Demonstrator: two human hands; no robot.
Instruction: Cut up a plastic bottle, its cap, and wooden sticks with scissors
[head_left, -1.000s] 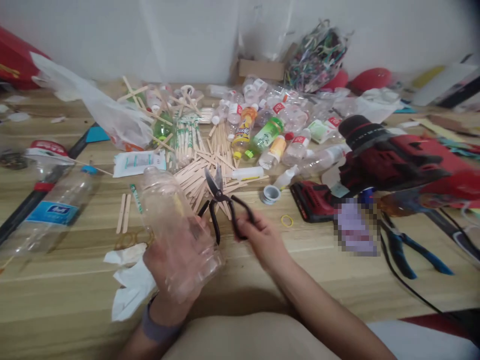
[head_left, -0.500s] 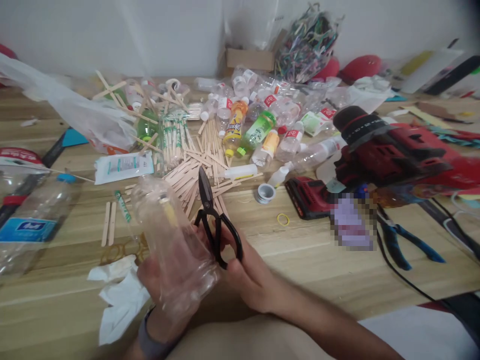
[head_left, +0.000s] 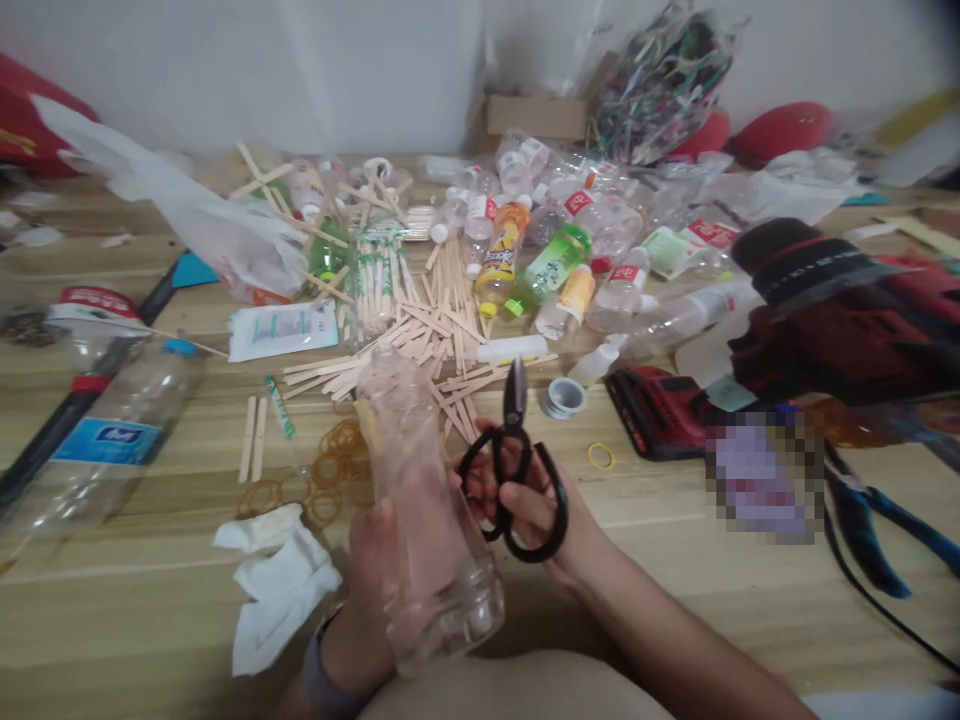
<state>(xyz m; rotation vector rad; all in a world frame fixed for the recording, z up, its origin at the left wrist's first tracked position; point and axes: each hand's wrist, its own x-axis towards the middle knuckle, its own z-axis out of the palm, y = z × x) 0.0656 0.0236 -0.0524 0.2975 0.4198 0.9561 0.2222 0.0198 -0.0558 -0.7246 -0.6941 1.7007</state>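
My left hand (head_left: pixel 375 560) is closed around a clear plastic bottle (head_left: pixel 431 540), which is tilted with its wide base toward me. My fingers show partly through the clear plastic. Black-handled scissors (head_left: pixel 516 440) point away from me in my right hand (head_left: pixel 536 510), whose fingers are wrapped round the handles. The scissor blades look closed and stand just to the right of the bottle. Beyond the bottle, loose wooden sticks (head_left: pixel 420 345) lie in a pile.
Several plastic bottles (head_left: pixel 555 262) crowd the back of the table. At the right are a red power tool (head_left: pixel 817 330) and blue-handled pliers (head_left: pixel 862 530). Rubber bands (head_left: pixel 337 465), white tissues (head_left: pixel 281 590) and a large bottle (head_left: pixel 112 440) lie at the left.
The view has shifted left, so the table's things appear further right. The bottle has turned more upright in the picture, and the scissors have tilted slightly right, still held in my right hand.
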